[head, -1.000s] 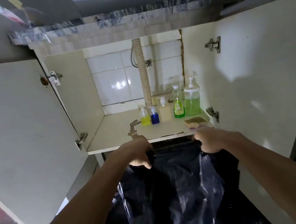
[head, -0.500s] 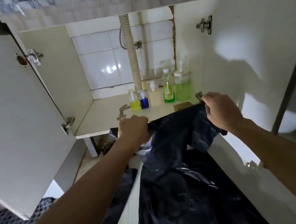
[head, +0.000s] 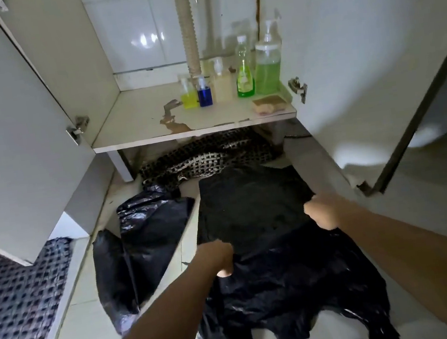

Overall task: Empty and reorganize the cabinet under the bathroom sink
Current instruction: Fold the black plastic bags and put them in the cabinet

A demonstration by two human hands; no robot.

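Black plastic bag point(head: 255, 222): spread on the floor tiles in front of the open cabinet point(head: 193, 125). Left hand point(head: 218, 258) pinches its near-left edge; right hand point(head: 323, 213) grips the right edge, fingers curled into the film. Judged thin, limp, very light, somewhat slick; likely tears if snagged. Best held at edges or corners, both sides at once. A second crumpled bag point(head: 140, 237) lies just left. Five bottles point(head: 233, 82) and a sponge point(head: 269, 103) stand on the cabinet shelf.

Bottles point(head: 245, 81), sponge point(head: 267, 103) on shelf point(head: 136, 124).
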